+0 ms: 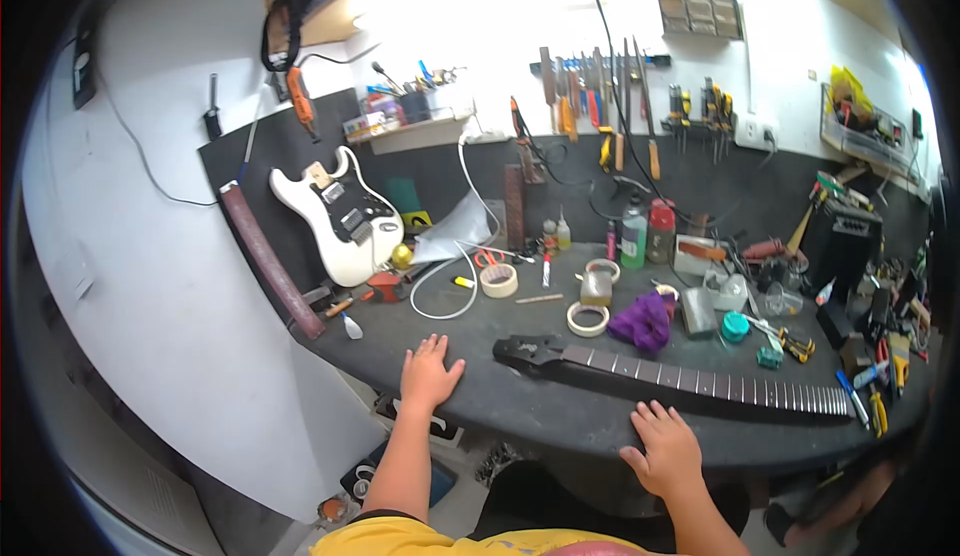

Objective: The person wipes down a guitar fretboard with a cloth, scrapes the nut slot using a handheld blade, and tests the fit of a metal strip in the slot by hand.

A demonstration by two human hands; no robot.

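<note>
Your left hand [428, 376] is resting palm down at the front edge of the table [570, 411], with its fingers pointing away from you. Its grip is standing wide, thumb and fingers spread. Your right hand [668, 451] is extending over the same front edge, palm down; its grip is also standing wide, with the thumb pointing toward your left side.

The guitar neck [690, 378] is lying on the table, fretted face up, just beyond your right fingertips; whether they are touching its near side, you cannot tell from this view. Its headstock [528, 349] is pointing left, toward your left hand, and its far end is reaching toward the blue marker [852, 398] at the right.

Behind the neck, the purple cloth [643, 322] is lying crumpled between a tape roll [574, 328] and a metal block [698, 313]. The teal container [735, 327] is standing to the right of that block. Beyond your left hand, a white cable [421, 307] is forming a loop on the table. At the back left, a white guitar body [318, 224] is leaning upright against the dark wall panel [440, 178].
</note>
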